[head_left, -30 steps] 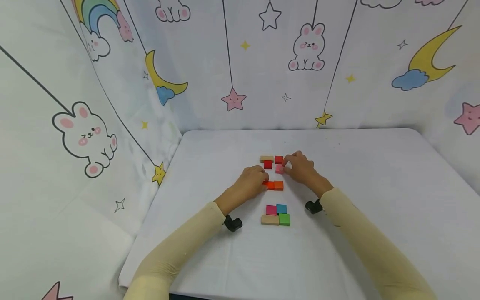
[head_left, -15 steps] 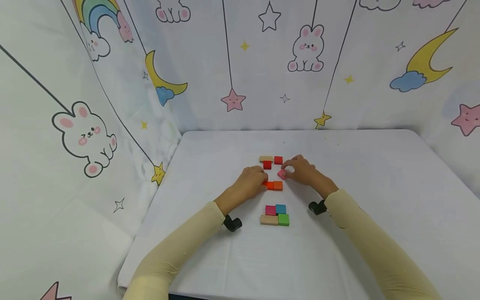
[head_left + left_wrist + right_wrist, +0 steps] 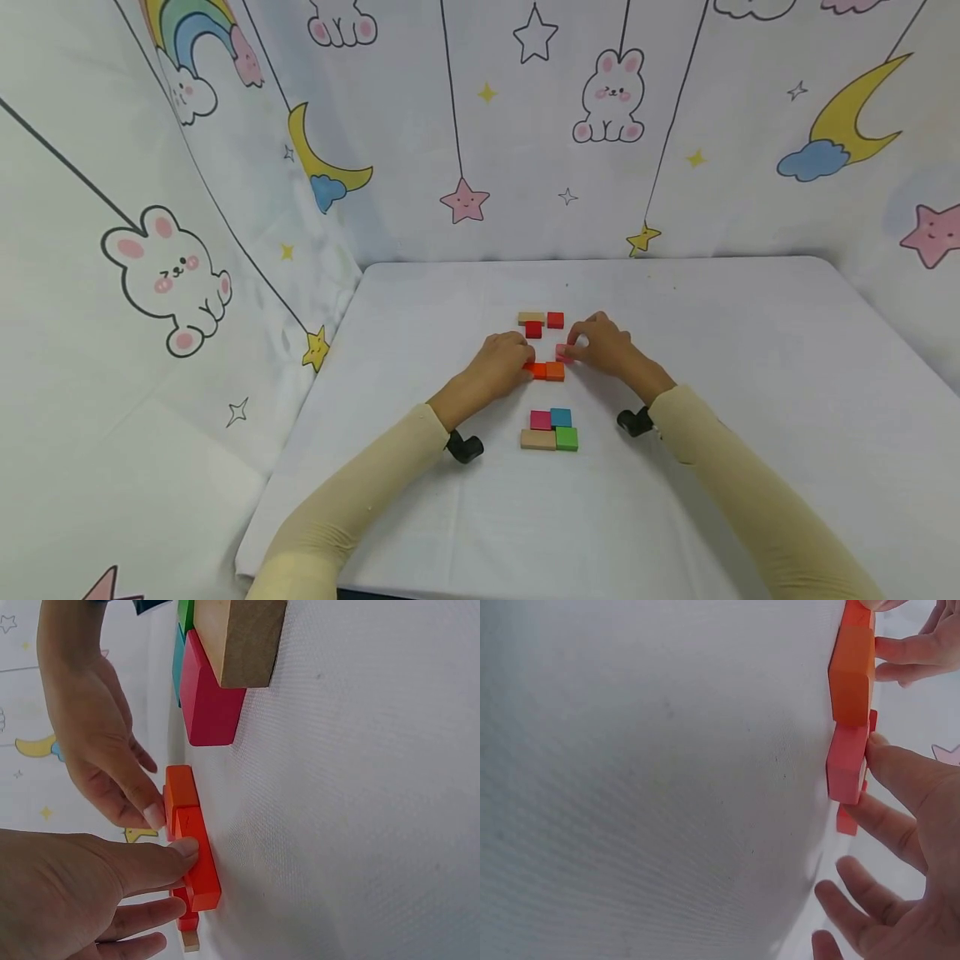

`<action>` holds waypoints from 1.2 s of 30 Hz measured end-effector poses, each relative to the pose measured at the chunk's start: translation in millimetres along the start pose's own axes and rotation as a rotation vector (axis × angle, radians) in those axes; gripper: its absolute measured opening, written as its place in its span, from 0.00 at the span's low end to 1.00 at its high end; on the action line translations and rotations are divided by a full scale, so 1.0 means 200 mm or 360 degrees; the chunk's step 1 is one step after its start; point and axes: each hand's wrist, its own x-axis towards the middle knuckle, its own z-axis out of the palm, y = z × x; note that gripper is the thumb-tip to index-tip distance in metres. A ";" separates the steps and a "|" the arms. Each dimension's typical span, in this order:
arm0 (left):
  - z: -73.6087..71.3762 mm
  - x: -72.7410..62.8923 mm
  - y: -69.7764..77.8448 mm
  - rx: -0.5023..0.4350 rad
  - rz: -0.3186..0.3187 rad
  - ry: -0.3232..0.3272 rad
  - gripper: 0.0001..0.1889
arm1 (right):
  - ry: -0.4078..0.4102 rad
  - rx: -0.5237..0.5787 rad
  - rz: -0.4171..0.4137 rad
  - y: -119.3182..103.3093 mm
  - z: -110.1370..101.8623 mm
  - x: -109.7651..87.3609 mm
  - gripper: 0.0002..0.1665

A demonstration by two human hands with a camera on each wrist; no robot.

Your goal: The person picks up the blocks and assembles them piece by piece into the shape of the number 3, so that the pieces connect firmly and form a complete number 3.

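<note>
Head view: left hand (image 3: 504,364) pinches red-orange block (image 3: 539,372), right hand (image 3: 603,343) pinches pink block (image 3: 561,353); both probably light, rigid, best held by opposite sides

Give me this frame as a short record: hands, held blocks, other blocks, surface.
left hand: grips red-orange block
right hand: pinches pink block
middle: orange block at the red-orange block's right end
pink-to-orange contact: cannot tell
far group: far tan block, front red block before it, right red block to the right
near group: crimson block and blue block behind near tan block and green block
surface: white tabletop
</note>
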 end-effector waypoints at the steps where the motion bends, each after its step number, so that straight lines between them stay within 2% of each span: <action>1: 0.00 0.00 0.00 0.0000 0.0002 0.0003 0.15 | 0.0003 -0.0002 -0.0008 0.00 0.00 0.00 0.17; 18: 0.00 0.00 -0.01 -0.0005 -0.0011 -0.0001 0.15 | 0.0003 -0.0003 -0.0066 -0.03 0.00 -0.01 0.17; 26: 0.00 0.00 -0.01 0.0008 -0.0008 -0.0002 0.15 | -0.0007 0.0016 -0.0050 -0.04 -0.02 -0.02 0.19; 36: 0.00 0.00 0.00 0.0015 -0.0002 -0.0012 0.15 | 0.0068 -0.0022 0.0028 -0.01 -0.08 0.09 0.24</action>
